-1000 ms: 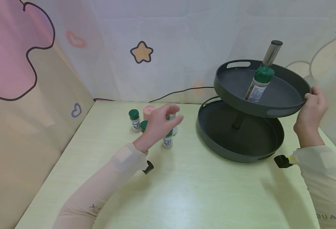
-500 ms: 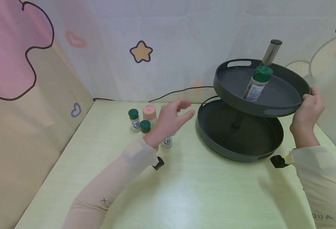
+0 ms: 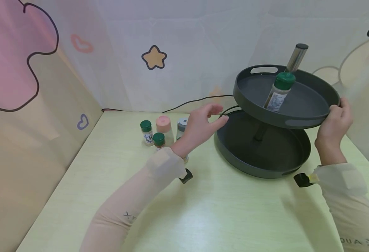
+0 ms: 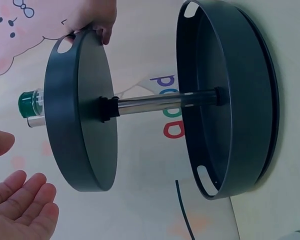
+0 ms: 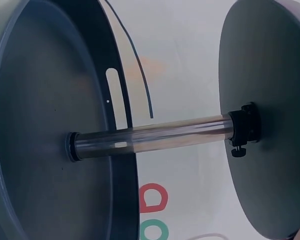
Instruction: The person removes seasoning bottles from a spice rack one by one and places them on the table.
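A two-tier dark grey turntable stand (image 3: 263,174) stands at the right, its round trays joined by a metal pole (image 5: 180,135). My right hand (image 3: 333,129) grips the rim of the upper tray (image 3: 316,94) at its right side. On that tray a green-capped spice bottle (image 3: 278,92) stands in front of the pole. My left hand (image 3: 201,127) is held out left of the stand, holding nothing, its thumb and fingers apart. In the left wrist view, its fingertips (image 4: 49,192) are seen below the upper tray. The lower tray holds nothing in view.
Left of the stand is a group of bottles: a green-capped one (image 3: 147,133), a pink-capped one (image 3: 163,124), another green-capped one (image 3: 158,139) and a grey-capped one (image 3: 182,125). One more is mostly behind my left wrist. A patterned cloth (image 3: 187,52) hangs behind the table.
My left hand has moved right from above the bottles toward the stand. My right hand has shifted slightly left with the upper tray's rim, and the bottle on it has moved slightly left.
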The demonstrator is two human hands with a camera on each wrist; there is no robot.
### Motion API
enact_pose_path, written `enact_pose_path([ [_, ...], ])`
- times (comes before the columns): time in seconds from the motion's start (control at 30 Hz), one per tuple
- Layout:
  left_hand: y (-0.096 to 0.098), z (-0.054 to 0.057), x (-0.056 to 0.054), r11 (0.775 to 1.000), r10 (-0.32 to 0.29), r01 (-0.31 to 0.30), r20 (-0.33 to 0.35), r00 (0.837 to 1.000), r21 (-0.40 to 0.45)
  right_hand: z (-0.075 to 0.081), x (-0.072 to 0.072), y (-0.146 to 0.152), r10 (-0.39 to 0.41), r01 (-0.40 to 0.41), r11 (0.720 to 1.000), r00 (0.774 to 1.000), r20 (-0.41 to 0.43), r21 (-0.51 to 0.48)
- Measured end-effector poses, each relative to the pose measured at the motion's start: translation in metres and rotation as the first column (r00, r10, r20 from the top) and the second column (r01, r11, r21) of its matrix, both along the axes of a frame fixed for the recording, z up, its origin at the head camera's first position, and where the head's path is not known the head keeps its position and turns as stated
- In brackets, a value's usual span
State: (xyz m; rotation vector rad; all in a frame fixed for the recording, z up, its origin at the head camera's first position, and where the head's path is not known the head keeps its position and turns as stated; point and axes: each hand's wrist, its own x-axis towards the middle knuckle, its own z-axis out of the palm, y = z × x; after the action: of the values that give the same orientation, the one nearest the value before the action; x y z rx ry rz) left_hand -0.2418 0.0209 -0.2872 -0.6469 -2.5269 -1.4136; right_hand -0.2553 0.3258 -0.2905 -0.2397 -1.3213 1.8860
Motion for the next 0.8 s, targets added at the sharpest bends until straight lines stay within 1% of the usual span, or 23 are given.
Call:
enact_pose_path([
  [0.17,0.008,0.004,0.000,1.000,-0.015,0.015,0.008,1.000,0.016,-0.001,0.001,-0.002,-0.004,0.004,1.000,1.000,-0.001,0.010],
  [0.33,0.015,0.005,0.000,0.998,-0.034,0.034,-0.004,0.999,0.043,-0.002,0.002,-0.005,-0.014,0.014,0.999,1.000,0.004,0.046],
  [0.57,0.030,0.014,-0.005,0.999,-0.032,0.032,0.020,0.999,-0.019,-0.004,0.004,-0.009,-0.029,0.030,0.997,1.000,-0.008,0.075],
  [0.8,0.045,0.023,-0.009,0.997,-0.041,0.041,0.014,0.999,-0.066,-0.005,0.005,-0.010,-0.062,0.062,0.992,0.998,-0.005,0.107],
])
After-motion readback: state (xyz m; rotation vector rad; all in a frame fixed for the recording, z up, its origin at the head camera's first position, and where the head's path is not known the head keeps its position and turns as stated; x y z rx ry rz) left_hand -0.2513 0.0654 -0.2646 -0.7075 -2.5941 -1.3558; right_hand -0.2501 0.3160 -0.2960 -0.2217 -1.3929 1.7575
